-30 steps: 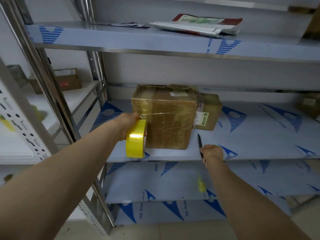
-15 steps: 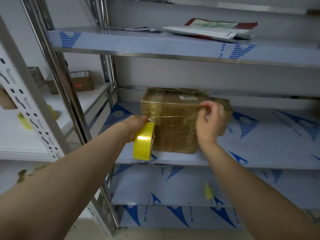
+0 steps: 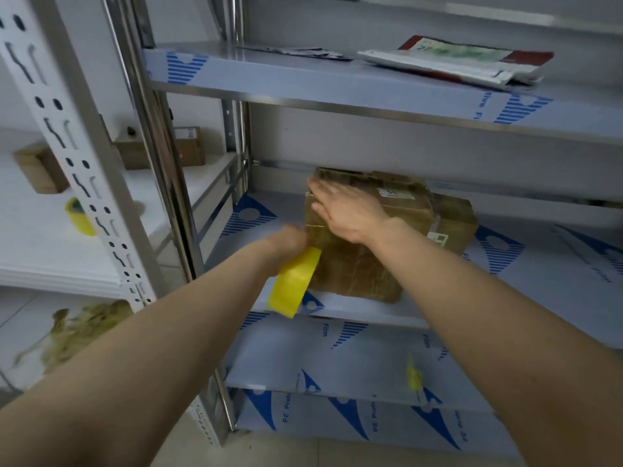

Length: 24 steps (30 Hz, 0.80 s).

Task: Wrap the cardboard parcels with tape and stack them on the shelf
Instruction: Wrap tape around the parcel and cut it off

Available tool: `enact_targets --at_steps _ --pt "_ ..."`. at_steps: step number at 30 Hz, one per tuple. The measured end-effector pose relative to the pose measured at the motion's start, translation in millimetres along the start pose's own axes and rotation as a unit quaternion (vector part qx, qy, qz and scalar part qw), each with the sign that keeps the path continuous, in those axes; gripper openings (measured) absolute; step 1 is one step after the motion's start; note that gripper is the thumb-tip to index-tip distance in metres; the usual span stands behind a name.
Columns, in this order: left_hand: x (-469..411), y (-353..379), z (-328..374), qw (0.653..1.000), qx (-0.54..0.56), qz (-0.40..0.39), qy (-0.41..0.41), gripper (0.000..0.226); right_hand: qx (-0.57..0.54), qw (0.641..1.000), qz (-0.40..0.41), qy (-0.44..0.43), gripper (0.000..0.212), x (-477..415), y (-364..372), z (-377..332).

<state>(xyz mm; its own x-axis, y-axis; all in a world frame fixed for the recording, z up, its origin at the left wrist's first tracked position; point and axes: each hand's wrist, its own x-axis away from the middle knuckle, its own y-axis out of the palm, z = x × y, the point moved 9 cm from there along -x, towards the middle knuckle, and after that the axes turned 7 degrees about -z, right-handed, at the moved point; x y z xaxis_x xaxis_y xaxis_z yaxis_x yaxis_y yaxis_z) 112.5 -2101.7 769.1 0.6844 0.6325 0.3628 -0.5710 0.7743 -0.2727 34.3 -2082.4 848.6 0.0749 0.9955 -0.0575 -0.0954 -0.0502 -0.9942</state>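
A tape-wrapped cardboard parcel stands on the middle shelf of a metal rack. My left hand grips a yellow tape roll at the parcel's left front corner. My right hand lies flat with straight fingers on the parcel's top left edge. A second, smaller parcel sits just behind the first, to the right.
Flat mailers lie on the upper shelf. On the white shelf at left are a spare yellow tape roll and small boxes. Crumpled tape scraps lie below. A yellow-handled tool rests on the lower shelf.
My right hand, which held a knife a second ago, let it go, rose to the parcel and now slides left across its top. The left hand tilted the roll.
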Motion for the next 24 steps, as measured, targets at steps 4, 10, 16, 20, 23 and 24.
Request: enact_targets --at_steps 4,10,16,20,23,24 --pt "-2.1 -14.1 -28.1 0.994 -0.089 0.048 -0.036 0.034 0.021 1.0 0.011 0.002 0.061 -1.2 -1.3 -1.1" --pt "-5.4 -26.0 -19.6 0.996 -0.05 0.07 -0.028 0.033 0.096 0.992 0.061 0.049 0.086 -4.2 0.4 -3.7" --pt "-6.2 -25.4 -13.6 0.995 -0.058 0.071 -0.027 0.033 0.099 0.992 0.04 0.063 0.087 -10.2 3.7 1.4" --pt "-5.0 -25.2 -10.9 0.995 -0.072 0.067 -0.028 0.032 0.117 0.992 0.027 0.04 0.084 -8.6 -4.0 5.3" --pt "-8.0 -30.3 -10.4 0.995 -0.063 0.08 -0.019 0.033 0.105 0.993 0.045 0.044 0.075 -7.3 -4.1 2.8" --pt "-5.1 -31.0 -9.6 0.994 -0.07 0.078 -0.019 0.034 0.094 0.993 0.05 0.05 0.074 -7.7 -3.7 1.3"
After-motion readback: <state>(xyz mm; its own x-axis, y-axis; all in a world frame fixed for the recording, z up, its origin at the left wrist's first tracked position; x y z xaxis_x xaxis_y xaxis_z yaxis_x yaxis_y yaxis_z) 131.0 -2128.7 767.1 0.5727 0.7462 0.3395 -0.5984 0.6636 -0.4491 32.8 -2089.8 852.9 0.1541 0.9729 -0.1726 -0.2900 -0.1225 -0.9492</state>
